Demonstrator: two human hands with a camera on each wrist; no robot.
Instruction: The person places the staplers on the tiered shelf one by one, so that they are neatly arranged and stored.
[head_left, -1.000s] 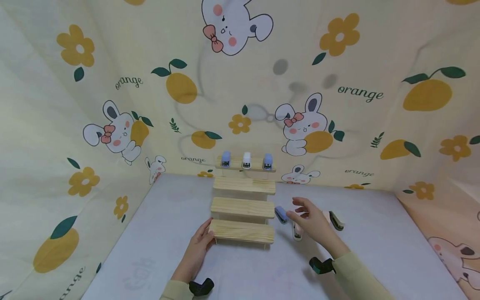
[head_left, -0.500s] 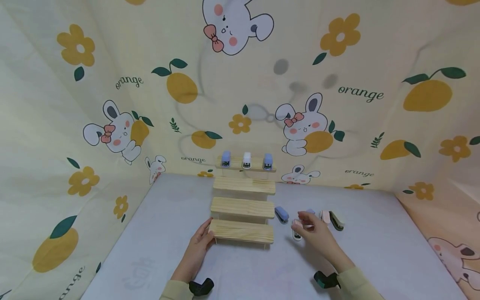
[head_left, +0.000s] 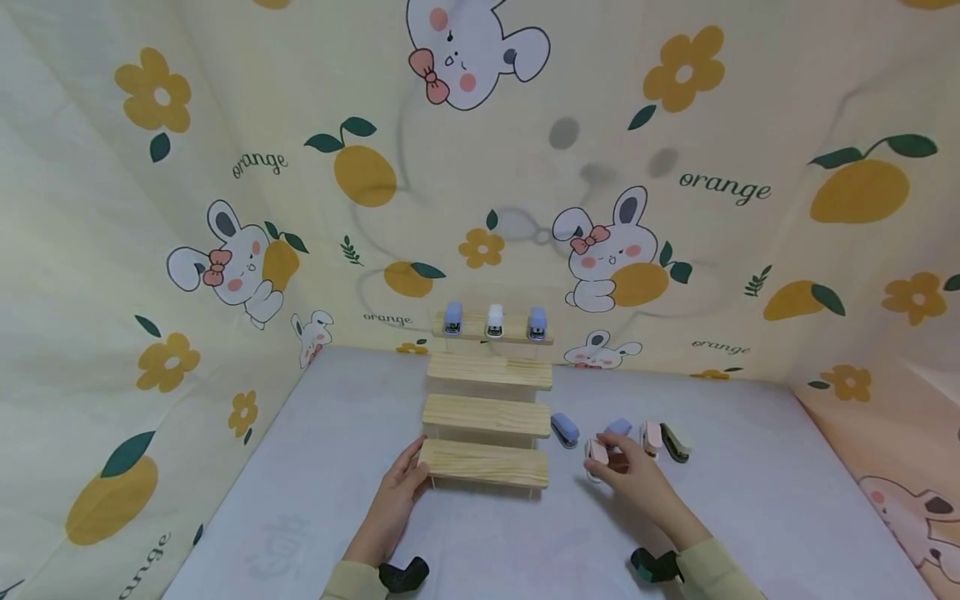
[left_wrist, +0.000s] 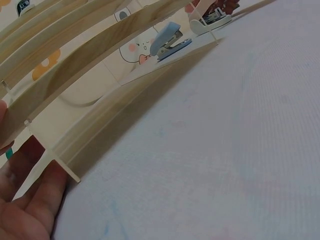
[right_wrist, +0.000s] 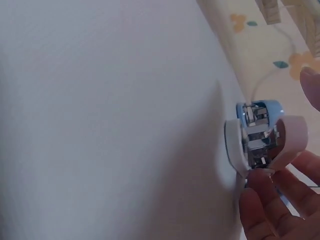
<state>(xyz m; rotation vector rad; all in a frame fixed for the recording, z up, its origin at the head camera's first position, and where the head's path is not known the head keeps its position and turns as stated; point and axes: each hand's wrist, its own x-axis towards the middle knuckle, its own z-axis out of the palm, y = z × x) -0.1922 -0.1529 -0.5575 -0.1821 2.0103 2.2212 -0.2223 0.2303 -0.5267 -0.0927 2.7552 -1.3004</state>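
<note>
A wooden stepped rack (head_left: 483,463) stands on the table; my left hand (head_left: 393,492) holds the left end of its lowest step. In the left wrist view, fingers (left_wrist: 47,192) lie beside the rack's leg. Right of the rack, my right hand (head_left: 641,479) is at a small pink-and-white stapler (head_left: 596,451). Its fingertips (right_wrist: 257,182) touch one side of the stapler (right_wrist: 295,137), while the thumb (right_wrist: 311,86) shows apart from it in the right wrist view. The stapler's base stays close to the tabletop.
Two blue staplers (head_left: 564,429), a pink one (head_left: 651,437) and a dark green one (head_left: 676,443) lie nearby. The rack's top step carries a blue (head_left: 453,318), a white (head_left: 495,321) and another blue stapler (head_left: 537,323). A printed cloth (head_left: 480,167) rises behind.
My right hand has moved down and slightly right, from above the staplers to the nearest pink one. The left hand keeps its hold on the rack.
</note>
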